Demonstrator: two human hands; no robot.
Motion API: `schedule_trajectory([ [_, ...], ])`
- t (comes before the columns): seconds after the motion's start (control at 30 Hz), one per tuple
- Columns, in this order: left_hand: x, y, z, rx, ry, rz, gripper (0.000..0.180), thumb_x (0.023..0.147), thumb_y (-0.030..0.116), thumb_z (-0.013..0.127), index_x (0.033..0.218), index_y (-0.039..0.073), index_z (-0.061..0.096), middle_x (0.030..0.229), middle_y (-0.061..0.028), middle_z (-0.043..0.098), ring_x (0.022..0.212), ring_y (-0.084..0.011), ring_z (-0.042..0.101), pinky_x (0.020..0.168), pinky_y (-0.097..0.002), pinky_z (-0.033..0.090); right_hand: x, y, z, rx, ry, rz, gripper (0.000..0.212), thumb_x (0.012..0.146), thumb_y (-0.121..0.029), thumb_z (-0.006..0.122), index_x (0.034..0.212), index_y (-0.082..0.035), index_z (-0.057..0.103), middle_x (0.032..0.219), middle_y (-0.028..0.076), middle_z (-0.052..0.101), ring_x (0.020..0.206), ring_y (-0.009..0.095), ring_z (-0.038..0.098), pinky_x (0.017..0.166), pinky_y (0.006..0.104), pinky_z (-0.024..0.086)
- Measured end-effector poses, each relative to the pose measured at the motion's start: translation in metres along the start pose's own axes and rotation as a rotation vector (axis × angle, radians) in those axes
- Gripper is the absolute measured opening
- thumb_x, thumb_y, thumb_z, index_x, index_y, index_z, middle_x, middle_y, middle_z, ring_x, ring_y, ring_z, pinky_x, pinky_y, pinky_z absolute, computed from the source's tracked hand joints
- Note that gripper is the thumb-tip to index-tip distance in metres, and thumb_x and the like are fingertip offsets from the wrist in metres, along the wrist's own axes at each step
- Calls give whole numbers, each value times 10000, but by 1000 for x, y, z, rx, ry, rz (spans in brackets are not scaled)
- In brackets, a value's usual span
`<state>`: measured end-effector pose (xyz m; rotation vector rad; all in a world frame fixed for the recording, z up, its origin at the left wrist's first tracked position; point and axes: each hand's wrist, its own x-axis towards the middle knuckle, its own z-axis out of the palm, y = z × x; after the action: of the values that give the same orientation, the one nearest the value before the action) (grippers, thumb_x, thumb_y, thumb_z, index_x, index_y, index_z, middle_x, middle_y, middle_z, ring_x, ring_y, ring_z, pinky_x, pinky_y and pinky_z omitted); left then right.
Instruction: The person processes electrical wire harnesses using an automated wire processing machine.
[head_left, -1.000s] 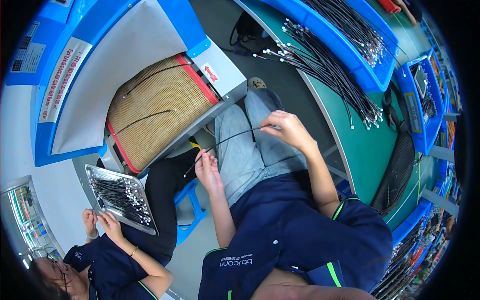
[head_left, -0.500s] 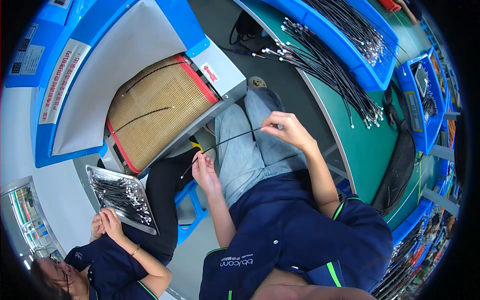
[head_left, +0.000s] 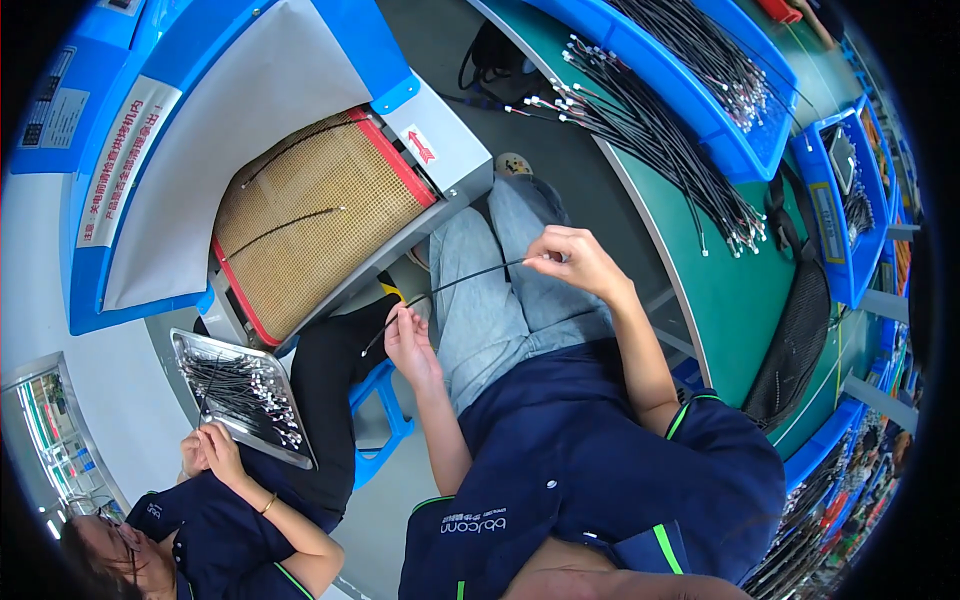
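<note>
A thin black cable (head_left: 466, 279) stretches above my lap between my two hands. My left hand (head_left: 410, 345) pinches it near its lower end, where a small pale tip sticks out past the fingers. At the other end my right hand (head_left: 575, 258) is closed on the cable, and the fingers hide that tip. To the left of my hands is the tan mesh conveyor belt (head_left: 310, 235) with red edges, part of a blue and white machine. Two dark cables lie apart on the belt, one of them a short cable (head_left: 285, 229) near its middle.
A green table (head_left: 660, 215) on my right carries a loose bundle of black cables (head_left: 670, 140) with white connectors and a blue bin (head_left: 770, 160) of more. At lower left, a co-worker's hands (head_left: 212, 452) hold a cable beside a metal tray (head_left: 305, 440) of short cables.
The cables on the belt have shifted slightly toward the left. My hands hold the same cable, almost in the same place; the co-worker's hands have moved slightly.
</note>
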<state>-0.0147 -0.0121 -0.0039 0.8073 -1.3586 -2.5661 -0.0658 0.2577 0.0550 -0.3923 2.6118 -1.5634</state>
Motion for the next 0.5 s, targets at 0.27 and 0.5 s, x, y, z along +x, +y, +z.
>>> schedule_trajectory([
  [0.27,-1,-1,-3,-15,11,-7,190,924,114,589,1076,3,617,876,-44,645,742,-76,574,655,-220,466,-2,7,1,-63,-23,-66,95,798,-113,703,779,-32,659,749,59,624,679,192,609,574,295,473],
  [0.5,-1,-1,-3,-6,-3,-9,184,925,108,586,1074,5,616,879,-46,644,744,-75,574,660,-215,463,0,3,1,-74,3,-57,98,808,-113,693,789,-27,651,765,64,626,690,200,615,586,298,481],
])
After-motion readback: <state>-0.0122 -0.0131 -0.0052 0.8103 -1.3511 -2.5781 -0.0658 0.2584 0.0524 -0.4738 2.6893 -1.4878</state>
